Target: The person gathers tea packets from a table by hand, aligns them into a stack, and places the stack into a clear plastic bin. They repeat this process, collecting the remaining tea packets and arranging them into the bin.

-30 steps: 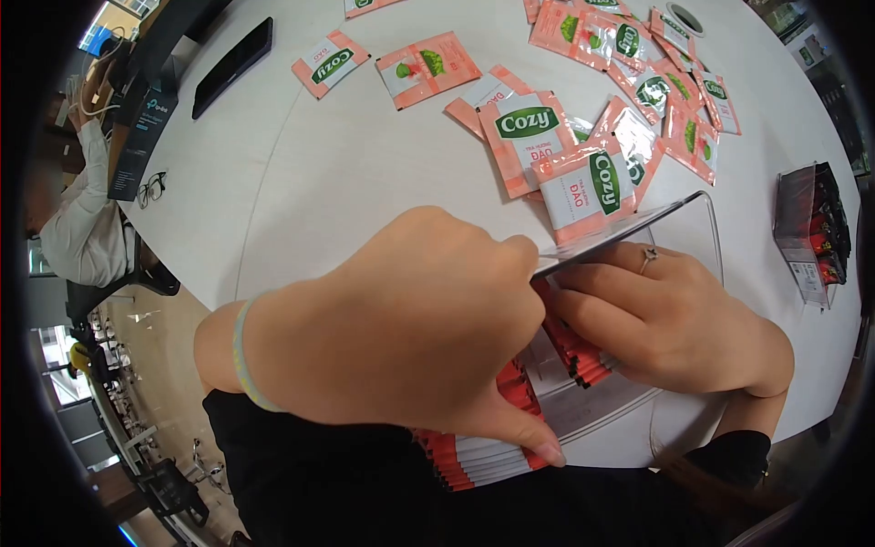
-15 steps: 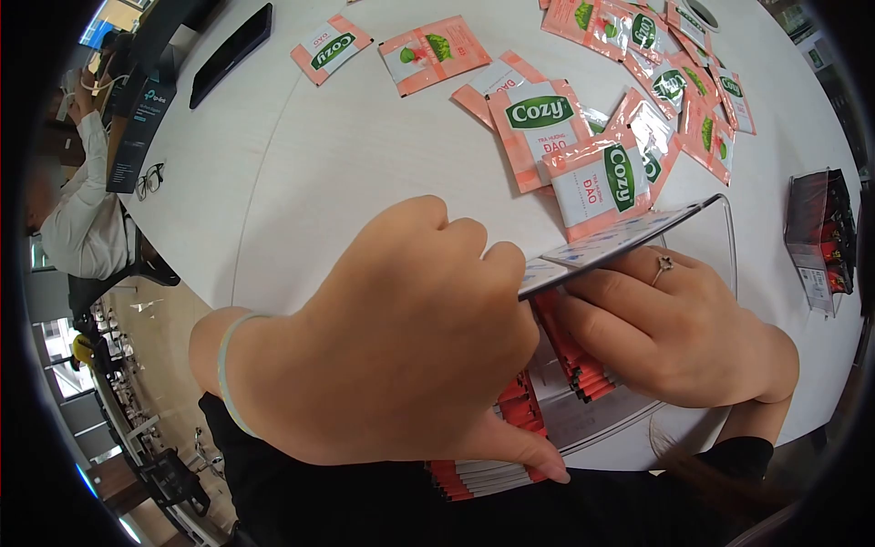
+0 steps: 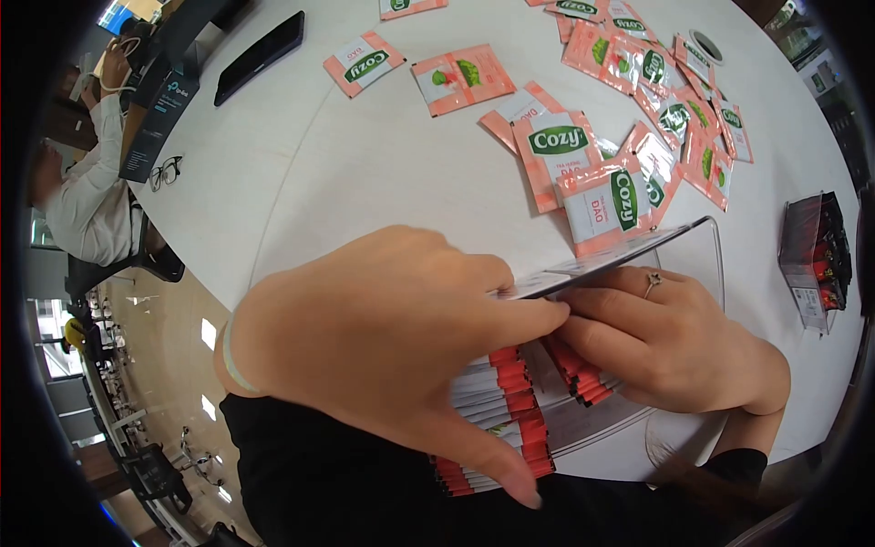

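Sachet stack (image 3: pixel 497 401), red-ended and white, sits at lower centre of the frame, packed on edge inside a clear box (image 3: pixel 714 239) at the near edge of a white table (image 3: pixel 365 173). The left hand (image 3: pixel 383 337) fills the middle of the frame and spans this stack: its fingers reach over the top towards the right while the thumb stretches down to the lower end, so the grip is wide and closed on the sachets. A pale bracelet (image 3: pixel 230 351) circles its wrist.

The right hand (image 3: pixel 674 342), wearing 1 ring (image 3: pixel 651 280), lies at centre right, touching the left fingertips. Its fingers rest stretched over a smaller bundle (image 3: pixel 583 376) of the same sachets, under the box's slanted clear panel. The thumb is hidden, so I cannot tell whether it grips.

Pink Cozy packets (image 3: pixel 558 146) lie scattered over the upper right of the table, some overlapping. A second clear container (image 3: pixel 814 260) with red sachets stands at the right edge. A black phone (image 3: pixel 260 56) and glasses (image 3: pixel 166 171) lie at upper left, near another person's white sleeve (image 3: pixel 87 210).
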Demonstrator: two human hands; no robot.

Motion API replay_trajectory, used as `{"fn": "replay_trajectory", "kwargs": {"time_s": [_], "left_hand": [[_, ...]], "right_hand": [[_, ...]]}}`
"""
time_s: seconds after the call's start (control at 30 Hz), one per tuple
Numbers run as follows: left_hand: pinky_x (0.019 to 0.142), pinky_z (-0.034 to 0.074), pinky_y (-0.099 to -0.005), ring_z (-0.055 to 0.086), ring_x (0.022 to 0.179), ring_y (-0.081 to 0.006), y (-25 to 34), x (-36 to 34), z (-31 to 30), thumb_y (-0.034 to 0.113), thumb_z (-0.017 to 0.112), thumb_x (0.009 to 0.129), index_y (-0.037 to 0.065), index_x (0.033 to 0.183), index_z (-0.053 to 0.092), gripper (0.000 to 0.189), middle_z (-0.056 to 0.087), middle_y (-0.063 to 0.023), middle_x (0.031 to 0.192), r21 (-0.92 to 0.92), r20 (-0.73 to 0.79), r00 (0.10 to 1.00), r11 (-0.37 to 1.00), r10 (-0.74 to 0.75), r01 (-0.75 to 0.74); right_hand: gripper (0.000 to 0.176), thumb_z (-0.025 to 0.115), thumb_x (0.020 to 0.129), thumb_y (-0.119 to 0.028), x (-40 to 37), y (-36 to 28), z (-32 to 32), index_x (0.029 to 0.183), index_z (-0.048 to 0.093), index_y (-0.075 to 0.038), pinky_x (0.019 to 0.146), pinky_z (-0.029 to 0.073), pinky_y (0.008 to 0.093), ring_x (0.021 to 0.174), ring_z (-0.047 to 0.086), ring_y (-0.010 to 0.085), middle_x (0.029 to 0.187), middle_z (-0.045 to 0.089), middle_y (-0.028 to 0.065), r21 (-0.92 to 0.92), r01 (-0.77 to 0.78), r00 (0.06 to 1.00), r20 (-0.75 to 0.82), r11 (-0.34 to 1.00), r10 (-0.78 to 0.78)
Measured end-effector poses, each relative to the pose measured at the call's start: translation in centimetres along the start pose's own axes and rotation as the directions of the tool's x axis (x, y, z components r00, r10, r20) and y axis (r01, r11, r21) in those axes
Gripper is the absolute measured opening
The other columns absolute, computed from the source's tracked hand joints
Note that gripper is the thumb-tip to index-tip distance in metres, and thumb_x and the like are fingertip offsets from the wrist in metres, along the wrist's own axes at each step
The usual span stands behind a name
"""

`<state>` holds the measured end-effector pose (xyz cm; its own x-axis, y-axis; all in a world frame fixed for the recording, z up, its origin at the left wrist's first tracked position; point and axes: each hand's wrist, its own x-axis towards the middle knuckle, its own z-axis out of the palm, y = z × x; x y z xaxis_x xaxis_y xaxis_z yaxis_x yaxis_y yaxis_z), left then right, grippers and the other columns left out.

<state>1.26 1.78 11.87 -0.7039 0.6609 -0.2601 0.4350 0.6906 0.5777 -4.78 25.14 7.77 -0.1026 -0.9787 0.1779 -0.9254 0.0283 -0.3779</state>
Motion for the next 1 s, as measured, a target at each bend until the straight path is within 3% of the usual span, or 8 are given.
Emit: {"fn": "replay_trajectory", "kwargs": {"time_s": [0.13,0.23,0.33,0.4,0.53,0.6,0.7,1.0], "left_hand": [[0.079,0.054,-0.0334,0.064,0.101,-0.0321,-1.8,-1.0,0.9,0.043,0.082,0.065,0.000,0.139,0.038,0.097,0.056,-0.0183,0.126,-0.399,-0.094,0.994,0.913,0.052,-0.085],[0.088,0.053,-0.0356,0.057,0.114,-0.0335,-2.9,-1.0,0.7,0.024,0.083,0.068,0.001,0.144,0.027,0.098,0.045,-0.0167,0.139,-0.550,-0.098,0.993,0.835,-0.070,0.005],[0.092,0.051,-0.0363,0.054,0.118,-0.0332,-4.0,-0.6,0.5,0.017,0.086,0.064,0.002,0.145,0.024,0.103,0.037,-0.0181,0.145,-0.558,0.003,0.999,0.829,-0.054,0.047],[0.091,0.052,-0.0361,0.056,0.116,-0.0332,-4.5,-0.6,0.4,0.020,0.086,0.064,0.002,0.145,0.025,0.103,0.041,-0.0191,0.141,-0.581,0.011,0.999,0.813,-0.047,0.045],[0.088,0.053,-0.0353,0.061,0.108,-0.0337,-4.7,-0.5,0.3,0.030,0.086,0.064,0.001,0.145,0.026,0.104,0.058,-0.0197,0.125,-0.509,0.035,0.999,0.860,-0.005,0.022],[0.087,0.052,-0.0345,0.063,0.105,-0.0330,-5.1,-0.4,0.9,0.032,0.086,0.065,0.001,0.142,0.031,0.100,0.062,-0.0182,0.117,-0.513,0.013,1.000,0.859,0.008,0.000],[0.085,0.052,-0.0327,0.065,0.101,-0.0307,-5.5,-0.3,1.3,0.034,0.084,0.067,0.002,0.136,0.040,0.089,0.066,-0.0166,0.109,-0.500,-0.007,0.999,0.866,0.033,-0.032],[0.086,0.051,-0.0305,0.066,0.098,-0.0258,-5.5,-0.2,1.3,0.027,0.081,0.070,0.000,0.128,0.050,0.071,0.066,-0.0152,0.110,-0.574,-0.012,0.998,0.817,0.053,-0.051]], "right_hand": [[0.027,0.061,0.071,-0.012,0.6,0.0,-1.1,0.096,0.058,-0.003,0.064,0.052,0.0328,0.082,0.061,0.0231,0.086,0.058,0.0070,0.078,-0.019,0.992,0.126,0.997,0.009],[0.037,0.064,0.070,-0.011,1.2,-0.3,-1.3,0.106,0.059,-0.002,0.062,0.052,0.0327,0.078,0.062,0.0236,0.086,0.059,0.0067,0.171,-0.059,0.996,0.080,0.983,0.046],[0.058,0.074,0.055,-0.002,1.3,-0.8,-1.6,0.112,0.061,-0.002,0.064,0.052,0.0336,0.076,0.063,0.0281,0.095,0.063,0.0108,0.195,-0.191,0.978,0.121,0.962,0.170],[0.041,0.067,0.070,-0.005,1.3,-0.9,-1.0,0.110,0.062,-0.002,0.055,0.050,0.0301,0.070,0.061,0.0215,0.092,0.062,0.0091,0.084,-0.082,0.991,-0.097,0.993,0.090],[0.041,0.069,0.071,-0.006,1.0,-1.0,-0.5,0.111,0.063,-0.002,0.059,0.048,0.0295,0.077,0.060,0.0196,0.097,0.063,0.0090,-0.152,0.034,0.963,-0.259,0.988,-0.073],[0.070,0.074,0.048,-0.004,1.0,-1.2,-0.7,0.116,0.059,0.001,0.070,0.047,0.0360,0.094,0.058,0.0265,0.112,0.058,0.0153,-0.348,0.003,0.962,-0.254,0.938,-0.098],[0.075,0.073,0.046,-0.006,1.4,-1.5,-1.0,0.119,0.056,0.002,0.076,0.046,0.0356,0.111,0.053,0.0305,0.124,0.053,0.0181,-0.442,-0.038,0.997,-0.080,0.896,0.003],[0.053,0.064,0.065,0.007,1.1,-0.5,0.0,0.118,0.054,0.002,0.076,0.052,0.0375,0.114,0.054,0.0393,0.124,0.052,0.0227,-0.199,0.131,0.976,-0.144,0.971,-0.161]]}}
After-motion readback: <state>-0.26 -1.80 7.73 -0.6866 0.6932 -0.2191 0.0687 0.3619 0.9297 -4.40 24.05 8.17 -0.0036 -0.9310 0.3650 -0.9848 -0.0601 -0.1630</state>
